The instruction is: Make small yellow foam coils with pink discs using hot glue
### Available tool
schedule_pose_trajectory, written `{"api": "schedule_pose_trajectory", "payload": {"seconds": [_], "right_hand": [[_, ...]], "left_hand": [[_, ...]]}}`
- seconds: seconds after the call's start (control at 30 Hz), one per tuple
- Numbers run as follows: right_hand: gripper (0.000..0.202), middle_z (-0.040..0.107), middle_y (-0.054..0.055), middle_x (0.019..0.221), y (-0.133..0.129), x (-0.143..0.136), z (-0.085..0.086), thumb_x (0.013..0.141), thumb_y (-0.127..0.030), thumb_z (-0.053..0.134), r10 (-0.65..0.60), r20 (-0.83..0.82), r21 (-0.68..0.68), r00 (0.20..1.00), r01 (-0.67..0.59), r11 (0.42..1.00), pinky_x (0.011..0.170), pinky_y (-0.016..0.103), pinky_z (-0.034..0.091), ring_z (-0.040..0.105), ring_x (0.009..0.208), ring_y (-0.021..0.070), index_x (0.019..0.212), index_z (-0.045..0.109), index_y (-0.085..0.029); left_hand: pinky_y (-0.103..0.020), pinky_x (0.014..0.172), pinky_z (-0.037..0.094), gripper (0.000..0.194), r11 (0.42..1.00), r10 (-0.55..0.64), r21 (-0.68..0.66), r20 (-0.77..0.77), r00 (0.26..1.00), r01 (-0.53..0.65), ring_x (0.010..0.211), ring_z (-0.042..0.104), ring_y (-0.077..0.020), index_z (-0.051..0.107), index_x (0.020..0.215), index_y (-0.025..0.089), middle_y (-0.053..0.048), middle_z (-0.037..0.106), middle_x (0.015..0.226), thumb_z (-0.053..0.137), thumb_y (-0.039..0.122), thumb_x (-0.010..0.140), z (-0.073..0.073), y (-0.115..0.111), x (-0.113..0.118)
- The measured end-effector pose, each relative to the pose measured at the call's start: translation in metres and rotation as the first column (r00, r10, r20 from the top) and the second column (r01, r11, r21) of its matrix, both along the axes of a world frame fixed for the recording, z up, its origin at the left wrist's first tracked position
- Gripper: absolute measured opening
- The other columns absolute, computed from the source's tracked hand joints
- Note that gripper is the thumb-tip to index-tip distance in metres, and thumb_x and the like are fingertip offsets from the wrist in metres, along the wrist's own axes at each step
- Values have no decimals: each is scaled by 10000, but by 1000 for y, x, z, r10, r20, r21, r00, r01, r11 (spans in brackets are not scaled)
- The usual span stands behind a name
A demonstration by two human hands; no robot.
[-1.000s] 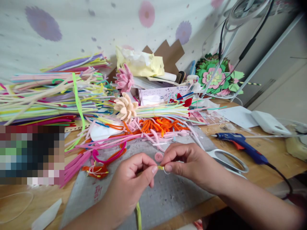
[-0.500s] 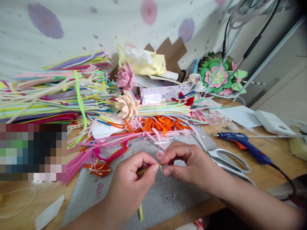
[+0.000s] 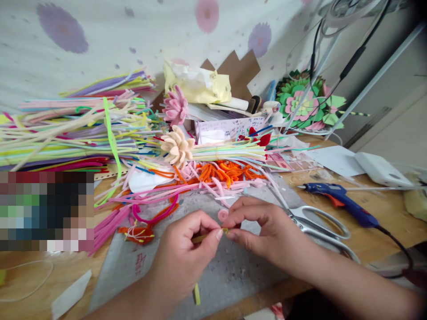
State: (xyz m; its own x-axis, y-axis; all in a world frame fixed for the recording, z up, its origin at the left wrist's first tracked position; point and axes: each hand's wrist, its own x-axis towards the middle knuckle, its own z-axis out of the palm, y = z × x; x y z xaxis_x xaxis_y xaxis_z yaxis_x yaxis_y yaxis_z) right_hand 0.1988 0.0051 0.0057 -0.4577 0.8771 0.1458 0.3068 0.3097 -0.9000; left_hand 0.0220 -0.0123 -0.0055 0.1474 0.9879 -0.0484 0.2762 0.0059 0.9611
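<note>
My left hand (image 3: 190, 249) pinches a yellow strip (image 3: 196, 294) between thumb and forefinger; its lower end hangs out below the palm. My right hand (image 3: 263, 226) meets it from the right, thumb and forefinger closed on the strip's small bent tip (image 3: 225, 231). Both hands are held above the grey cutting mat (image 3: 240, 275). Just behind the fingertips lies a small pink coil (image 3: 223, 215). Part of the strip is hidden inside my left hand.
Silver scissors (image 3: 316, 222) and a blue glue gun (image 3: 343, 200) with its cord lie to the right. Bundles of coloured pipe cleaners (image 3: 66, 129) fill the back left. Orange pieces (image 3: 223, 171) and a cream flower (image 3: 177, 146) are behind my hands.
The strip's tip, which pointed downward between my fingers, is now pinched by my right thumb and forefinger. My hands have otherwise barely shifted.
</note>
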Motion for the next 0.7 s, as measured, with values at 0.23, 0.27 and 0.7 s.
{"api": "schedule_pose_trajectory", "payload": {"seconds": [0.23,0.27,0.7], "right_hand": [[111,687,70,859,1,2,-1,819,-161,636,6,-26,-32,1000,-7,999,769,286,469,628,846,172,839,743,-135],[113,687,71,857,1,2,-1,819,-162,636,4,-32,-35,999,-5,999,766,286,469,628,841,172,840,742,-129],[148,666,59,838,-2,-4,-5,812,-150,572,-43,16,-35,999,43,998,733,298,450,612,802,174,736,699,-163]], "left_hand": [[-223,427,317,123,998,-59,-15,-21,998,58,457,426,-119,591,661,203,48,487,491,564,257,769,-4,0,-1],[-221,426,316,122,998,-65,-14,-18,998,65,458,423,-118,590,670,203,51,482,493,556,261,772,-4,-1,-1],[-206,406,316,127,995,-64,82,-3,998,64,437,409,-97,625,655,172,56,470,482,537,197,743,-4,-2,3]]}}
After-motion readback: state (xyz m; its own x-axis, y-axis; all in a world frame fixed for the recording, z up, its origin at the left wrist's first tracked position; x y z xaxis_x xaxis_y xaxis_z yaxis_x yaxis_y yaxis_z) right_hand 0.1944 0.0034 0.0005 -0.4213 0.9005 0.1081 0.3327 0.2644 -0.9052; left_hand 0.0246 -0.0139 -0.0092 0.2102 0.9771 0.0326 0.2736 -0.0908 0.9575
